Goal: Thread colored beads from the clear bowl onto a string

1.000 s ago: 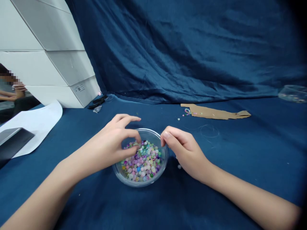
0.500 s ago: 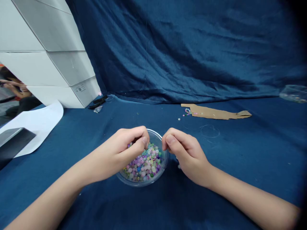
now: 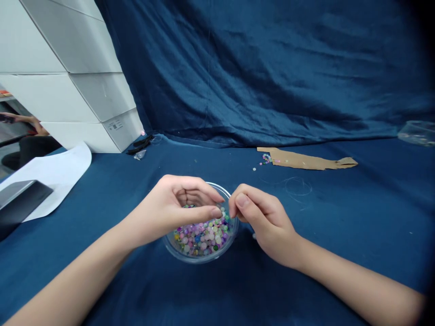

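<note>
Head view: clear round bowl point(image 3: 200, 260) of small, glossy, mostly pastel beads point(image 3: 205, 237).

Blue cloth point(image 3: 258, 68) hung behind | blue-covered surface point(image 3: 163, 290) below | white boxes point(image 3: 68, 90) stacked left | soft sheen on folds

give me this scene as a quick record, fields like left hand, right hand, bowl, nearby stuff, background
left hand: left hand over the bowl, thumb and fingers slightly apart; any held bead too small to tell
right hand: right hand at the bowl's right side, thumb and forefinger pinched; contents hidden
bowl: clear round bowl holding mixed beads, pink, purple, green, blue
nearby: torn cardboard strip beyond the right hand, small string of beads at its left end
background: blue cloth, stacked white boxes at left
</note>
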Action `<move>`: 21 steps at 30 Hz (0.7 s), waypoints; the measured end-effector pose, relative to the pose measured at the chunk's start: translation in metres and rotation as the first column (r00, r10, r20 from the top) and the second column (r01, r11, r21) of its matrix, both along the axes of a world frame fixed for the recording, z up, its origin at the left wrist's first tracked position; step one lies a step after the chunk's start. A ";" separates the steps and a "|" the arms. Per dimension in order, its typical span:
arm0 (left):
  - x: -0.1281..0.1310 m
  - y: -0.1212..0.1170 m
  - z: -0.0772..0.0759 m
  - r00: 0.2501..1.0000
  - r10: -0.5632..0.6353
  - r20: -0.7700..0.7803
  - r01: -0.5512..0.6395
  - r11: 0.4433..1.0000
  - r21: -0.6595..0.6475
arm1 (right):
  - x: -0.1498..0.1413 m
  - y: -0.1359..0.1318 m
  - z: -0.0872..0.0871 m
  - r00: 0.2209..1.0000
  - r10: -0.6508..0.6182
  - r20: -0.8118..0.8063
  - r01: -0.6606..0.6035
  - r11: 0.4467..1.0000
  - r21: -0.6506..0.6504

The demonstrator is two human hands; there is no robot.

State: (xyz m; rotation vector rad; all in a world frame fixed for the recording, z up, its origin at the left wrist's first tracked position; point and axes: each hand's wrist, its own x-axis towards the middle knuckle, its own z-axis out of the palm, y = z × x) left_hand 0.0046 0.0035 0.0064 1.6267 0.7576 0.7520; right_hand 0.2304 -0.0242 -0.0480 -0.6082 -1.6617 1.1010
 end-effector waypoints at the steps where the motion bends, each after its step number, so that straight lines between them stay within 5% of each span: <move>1: 0.000 0.000 0.000 1.000 -0.001 0.005 0.001 1.000 0.002 | 0.000 0.000 0.000 1.000 0.009 -0.002 -0.009 1.000 -0.001; 10: -0.001 0.001 -0.005 1.000 0.023 0.019 -0.023 1.000 -0.016 | 0.000 -0.003 0.002 0.999 0.035 -0.017 -0.035 0.999 -0.008; 21: -0.001 0.005 -0.003 0.999 -0.024 -0.043 0.030 0.986 0.163 | -0.001 -0.005 0.003 0.998 -0.018 0.053 0.015 0.998 0.062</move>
